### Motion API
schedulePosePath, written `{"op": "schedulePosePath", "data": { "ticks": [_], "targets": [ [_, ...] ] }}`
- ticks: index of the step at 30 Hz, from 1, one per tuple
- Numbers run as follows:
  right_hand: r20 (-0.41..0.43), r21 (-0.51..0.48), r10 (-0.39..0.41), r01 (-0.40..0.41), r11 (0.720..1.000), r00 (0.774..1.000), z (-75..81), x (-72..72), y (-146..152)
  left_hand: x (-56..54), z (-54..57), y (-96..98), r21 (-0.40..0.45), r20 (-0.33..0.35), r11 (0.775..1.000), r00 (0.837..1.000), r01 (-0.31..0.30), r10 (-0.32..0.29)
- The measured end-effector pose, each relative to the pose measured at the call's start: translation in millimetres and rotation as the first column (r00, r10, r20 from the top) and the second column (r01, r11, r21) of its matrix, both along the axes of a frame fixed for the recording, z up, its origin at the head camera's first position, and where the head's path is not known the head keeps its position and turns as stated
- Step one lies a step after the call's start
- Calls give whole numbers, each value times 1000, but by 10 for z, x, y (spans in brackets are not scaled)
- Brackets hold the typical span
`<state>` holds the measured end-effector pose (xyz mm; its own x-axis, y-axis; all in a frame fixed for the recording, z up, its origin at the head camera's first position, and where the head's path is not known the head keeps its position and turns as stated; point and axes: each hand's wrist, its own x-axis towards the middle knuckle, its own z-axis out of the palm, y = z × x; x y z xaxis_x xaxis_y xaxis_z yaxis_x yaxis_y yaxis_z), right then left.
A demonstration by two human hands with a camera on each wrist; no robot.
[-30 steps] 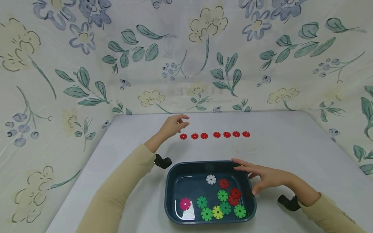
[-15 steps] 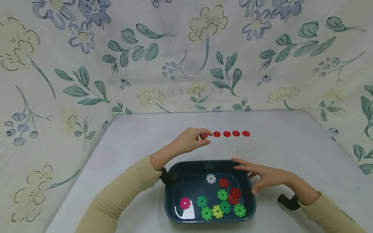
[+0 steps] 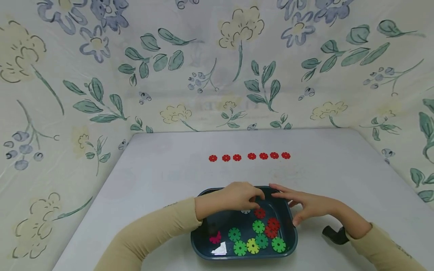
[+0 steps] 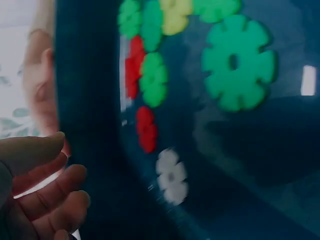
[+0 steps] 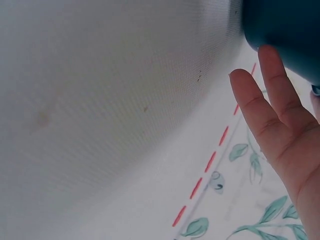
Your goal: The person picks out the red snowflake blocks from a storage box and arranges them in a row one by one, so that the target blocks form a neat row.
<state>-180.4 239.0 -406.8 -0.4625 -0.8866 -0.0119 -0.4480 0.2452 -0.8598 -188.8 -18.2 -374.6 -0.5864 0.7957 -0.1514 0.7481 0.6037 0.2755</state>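
My left hand reaches over the dark blue tray, thumb and fingers apart with nothing between them. Just beneath its fingertips, a white notched plastic disc is partly covered; in the left wrist view this white disc shows whole. Close by lies a red disc. Several green discs, a yellow disc, two overlapping red discs and a half-hidden pink disc also lie inside. My right hand rests its spread fingers at the tray's right rim.
Beyond the tray, several red discs form a row across the white table. A floral curtain stands behind and at both sides. A black wrist camera sits below my right wrist.
From the left end of the red row, my left hand has moved right along it, then down toward me over the tray. My right hand and the row of discs stay put.
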Motion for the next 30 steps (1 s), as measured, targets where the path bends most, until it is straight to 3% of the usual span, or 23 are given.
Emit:
{"op": "schedulePosePath", "data": {
  "ticks": [9, 14, 21, 30],
  "targets": [
    [-5, -16, 9, -9, 1000, 1000, -32, -13, 17, 44, -345, 112, -106, -7, 993, 999, 52, -53],
    [-3, -22, 10, -10, 1000, 1000, -45, -14, 14, 75, -360, 150, -104, 44, 993, 997, 61, -57],
    [-5, -22, 8, -9, 1000, 1000, -33, -11, 12, 38, -419, 154, -38, 123, 999, 992, 1, 4],
    [-6, -13, 9, -9, 1000, 1000, -23, -14, 3, 87, -389, 164, -61, 43, 998, 999, -10, 13]
  ]
}}
